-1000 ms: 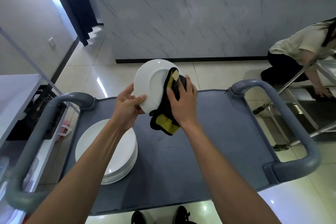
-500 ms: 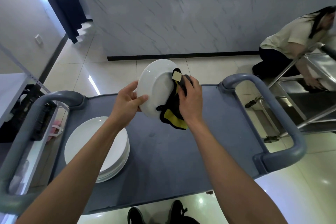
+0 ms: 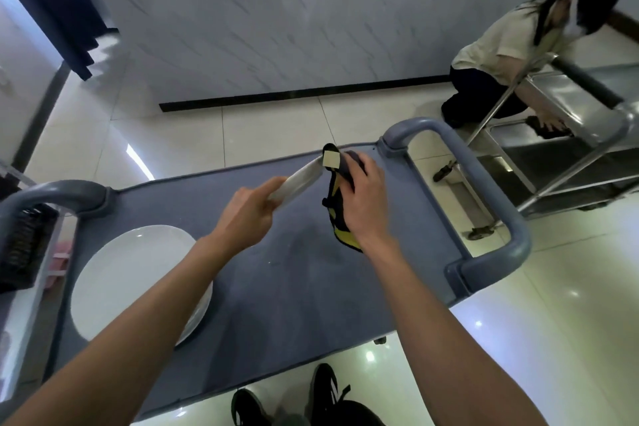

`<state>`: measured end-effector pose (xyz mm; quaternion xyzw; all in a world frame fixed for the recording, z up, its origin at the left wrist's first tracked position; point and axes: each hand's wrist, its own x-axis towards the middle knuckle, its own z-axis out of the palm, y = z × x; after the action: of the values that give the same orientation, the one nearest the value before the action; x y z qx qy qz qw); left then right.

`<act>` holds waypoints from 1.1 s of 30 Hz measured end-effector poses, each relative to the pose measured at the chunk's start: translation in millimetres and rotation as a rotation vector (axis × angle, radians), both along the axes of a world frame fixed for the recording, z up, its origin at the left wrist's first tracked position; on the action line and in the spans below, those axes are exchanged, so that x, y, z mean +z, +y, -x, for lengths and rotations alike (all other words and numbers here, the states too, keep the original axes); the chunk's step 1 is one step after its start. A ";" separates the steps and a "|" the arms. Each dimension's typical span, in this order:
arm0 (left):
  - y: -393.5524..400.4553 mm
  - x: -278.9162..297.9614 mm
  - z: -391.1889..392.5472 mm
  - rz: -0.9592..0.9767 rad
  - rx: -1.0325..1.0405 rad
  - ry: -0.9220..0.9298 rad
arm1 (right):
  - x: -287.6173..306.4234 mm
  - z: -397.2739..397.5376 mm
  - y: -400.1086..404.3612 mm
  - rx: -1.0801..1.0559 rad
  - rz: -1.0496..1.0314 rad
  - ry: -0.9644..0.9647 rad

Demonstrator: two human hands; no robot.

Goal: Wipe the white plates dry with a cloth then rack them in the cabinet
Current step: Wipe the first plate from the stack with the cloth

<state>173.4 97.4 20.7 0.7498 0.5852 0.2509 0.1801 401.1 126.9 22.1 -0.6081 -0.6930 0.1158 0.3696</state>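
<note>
Both hands are raised over the cart (image 3: 283,273), my chosen landmark. Left hand (image 3: 247,214): I have its fingers curled round the near rim of a white plate (image 3: 299,180), which I see almost edge-on, tilted up and away from me above the middle of the cart top. Right hand (image 3: 363,202): I hold a dark cloth (image 3: 340,218) with yellow trim bunched under my curled fingers, pressed at the far edge of the plate; a pale tag (image 3: 331,158) on the cloth pokes up where cloth and plate meet, and the loose end hangs below my palm, clear of the cart top. The two hands are apart, with the plate spanning the gap between them.

Stack of plates (image 3: 135,277): white, lying flat on the near-left part of the cart top, partly hidden by my left forearm. Handles: one grey loop at the left end of the cart (image 3: 52,192) and one at the right end (image 3: 484,190). Shoes (image 3: 321,401): dark, just at the near edge of the cart, on the glossy tiled floor (image 3: 553,322). Beyond the right end of the cart, a second person (image 3: 501,55) crouches beside a steel trolley (image 3: 567,149), one hand on its lower shelf. Past the far side of the cart stands a marble-patterned counter front (image 3: 311,17).
</note>
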 end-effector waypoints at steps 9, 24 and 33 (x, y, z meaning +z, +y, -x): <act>2.4 -17.9 -39.0 -0.003 -0.141 0.271 | -9.1 -45.0 -25.0 -0.094 0.053 -0.071; 2.4 -51.7 -76.6 -0.055 -0.266 0.442 | -30.5 -95.2 -42.9 -0.153 0.091 -0.095; 0.8 -74.0 -92.1 -0.036 -0.340 0.603 | -39.0 -102.8 -44.6 -0.151 0.125 -0.135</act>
<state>265.4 98.2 -53.3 0.8799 0.4744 -0.0051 0.0251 503.9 82.4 -16.9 -0.6869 -0.6600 0.0894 0.2908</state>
